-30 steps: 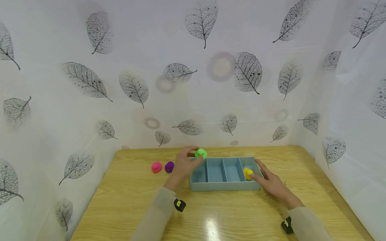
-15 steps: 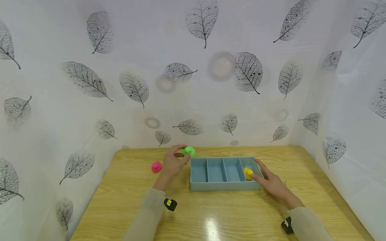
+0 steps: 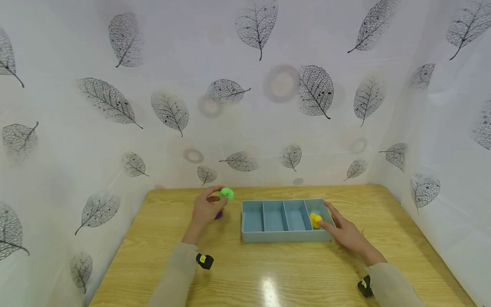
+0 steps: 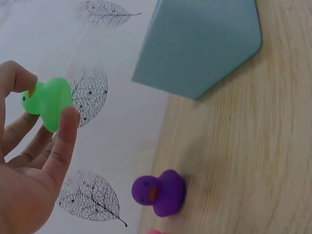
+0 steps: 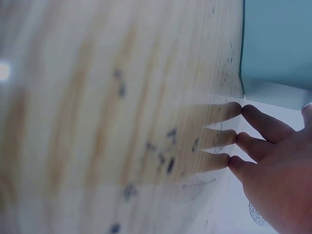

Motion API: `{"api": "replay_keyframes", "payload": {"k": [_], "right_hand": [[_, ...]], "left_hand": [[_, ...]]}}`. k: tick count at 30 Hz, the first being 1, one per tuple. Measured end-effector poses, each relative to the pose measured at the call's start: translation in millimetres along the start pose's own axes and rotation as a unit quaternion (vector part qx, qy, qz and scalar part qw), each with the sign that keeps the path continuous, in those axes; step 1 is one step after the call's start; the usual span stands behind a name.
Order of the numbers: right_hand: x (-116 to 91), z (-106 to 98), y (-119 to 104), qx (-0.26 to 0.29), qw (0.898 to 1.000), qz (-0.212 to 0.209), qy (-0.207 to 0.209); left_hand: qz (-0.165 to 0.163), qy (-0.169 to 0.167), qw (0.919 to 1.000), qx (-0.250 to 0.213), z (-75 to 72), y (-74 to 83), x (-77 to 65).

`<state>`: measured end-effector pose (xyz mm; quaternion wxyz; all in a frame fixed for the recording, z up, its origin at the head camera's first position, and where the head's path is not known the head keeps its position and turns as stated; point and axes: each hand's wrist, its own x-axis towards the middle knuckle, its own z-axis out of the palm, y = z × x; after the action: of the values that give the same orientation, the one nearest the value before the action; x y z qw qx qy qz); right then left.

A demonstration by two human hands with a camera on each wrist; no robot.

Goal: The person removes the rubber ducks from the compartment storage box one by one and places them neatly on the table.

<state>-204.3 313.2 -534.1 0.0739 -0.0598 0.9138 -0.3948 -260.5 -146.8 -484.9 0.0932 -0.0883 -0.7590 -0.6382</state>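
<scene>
In the head view my left hand (image 3: 204, 209) pinches a green rubber duck (image 3: 227, 194) between thumb and fingers, raised above the table to the left of a blue-grey divided tray (image 3: 285, 237). Below that hand sits a purple rubber duck (image 4: 168, 192), partly covered in the head view. A pink duck (image 4: 155, 232) is mostly hidden behind the hand. My right hand (image 3: 348, 235) holds the tray's right end, thumb over the rim and fingers along the outside; its fingertips (image 5: 235, 108) meet the table. A yellow rubber duck (image 3: 316, 220) lies in the rightmost compartment beside the thumb.
The wooden table (image 3: 238, 273) ends at a white curtain (image 3: 245, 128) printed with leaves, which also closes off both sides. Dark specks mark the wood near my right forearm. The tray's other compartments lie left of the yellow duck.
My left hand has carried the green duck leftward, from over the tray's left compartment to above the purple and pink ducks. My right hand and the tray have stayed put.
</scene>
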Motion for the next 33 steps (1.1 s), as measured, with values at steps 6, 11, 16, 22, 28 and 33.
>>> {"api": "replay_keyframes", "payload": {"k": [6, 11, 16, 22, 28, 33], "right_hand": [[-0.1, -0.6, -0.1, 0.001, 1.0, 0.001, -0.001], [-0.3, -0.7, 0.3, 0.005, 1.0, 0.003, -0.003], [0.4, -0.7, 1.5, 0.002, 1.0, 0.0, -0.004], [1.0, -0.4, 1.7, 0.0, 1.0, 0.0, -0.005], [1.4, 0.1, 1.1, -0.003, 1.0, -0.002, -0.003], [1.5, 0.2, 1.3, -0.005, 1.0, -0.003, -0.002]], "left_hand": [[-0.025, -0.005, 0.9997, 0.0, -17.4, -8.8, -2.5], [-0.043, 0.006, 0.999, 0.004, -31.8, -15.0, -4.9], [-0.055, 0.016, 0.9983, 0.01, -45.5, -18.7, -9.2], [-0.044, 0.035, 0.9979, 0.033, -61.0, -26.1, -11.3], [-0.042, 0.052, 0.9971, 0.037, -73.2, -31.4, -11.5], [-0.052, 0.048, 0.9972, 0.026, -80.3, -35.4, -12.0]]}}
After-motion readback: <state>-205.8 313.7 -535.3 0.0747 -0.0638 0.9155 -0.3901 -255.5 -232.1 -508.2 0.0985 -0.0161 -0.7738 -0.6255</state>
